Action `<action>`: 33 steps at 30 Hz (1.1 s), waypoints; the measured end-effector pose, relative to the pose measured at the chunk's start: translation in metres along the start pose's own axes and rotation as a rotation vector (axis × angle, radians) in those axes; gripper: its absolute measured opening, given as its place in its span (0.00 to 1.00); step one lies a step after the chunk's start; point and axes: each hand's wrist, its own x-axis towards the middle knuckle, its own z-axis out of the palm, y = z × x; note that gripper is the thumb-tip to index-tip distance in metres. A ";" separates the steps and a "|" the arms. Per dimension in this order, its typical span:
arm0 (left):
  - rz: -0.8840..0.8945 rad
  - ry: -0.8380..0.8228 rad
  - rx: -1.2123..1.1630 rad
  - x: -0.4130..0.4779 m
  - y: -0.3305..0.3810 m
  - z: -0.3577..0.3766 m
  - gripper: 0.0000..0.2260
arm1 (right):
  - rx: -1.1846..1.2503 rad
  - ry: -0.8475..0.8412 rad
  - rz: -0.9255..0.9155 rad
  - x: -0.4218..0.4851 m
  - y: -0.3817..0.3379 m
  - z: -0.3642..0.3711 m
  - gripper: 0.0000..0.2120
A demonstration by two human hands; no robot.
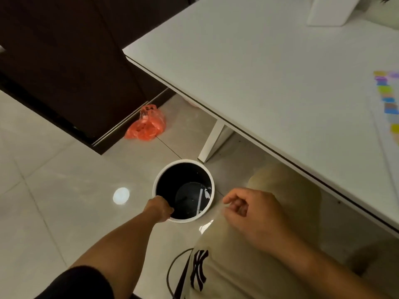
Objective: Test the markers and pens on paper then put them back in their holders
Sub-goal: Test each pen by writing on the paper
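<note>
My left hand (160, 209) is down on the floor side, at the near rim of the round white bin (184, 161), with the fingers curled over the edge as if gripping it. On the bin's dark bottom lie a thin white stick (200, 199), its long axis running roughly away from me, and a few pale scraps. My right hand (252, 214) hovers over my thigh with the fingers loosely curled; I cannot tell whether it pinches anything. The test paper (388, 104), with its column of colour swatches, lies up and to the right of that hand, at the right end of the table (248, 72). That makes my right hand the nearer one. No markers, pens or holders are in view.
</note>
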 end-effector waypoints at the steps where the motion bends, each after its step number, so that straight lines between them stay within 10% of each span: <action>1: 0.007 -0.024 0.083 0.003 0.002 0.003 0.15 | -0.024 0.000 0.011 0.003 0.003 -0.001 0.16; 9: 0.008 -0.029 0.010 0.000 0.029 -0.006 0.12 | -0.097 0.005 0.059 0.007 0.012 -0.010 0.04; 19: 0.486 0.239 -0.475 -0.128 0.069 -0.086 0.04 | 0.019 -0.005 -0.223 -0.045 -0.057 -0.046 0.06; 33: 1.234 0.362 -0.539 -0.273 0.267 -0.194 0.07 | 0.000 0.542 -0.198 -0.150 -0.033 -0.231 0.02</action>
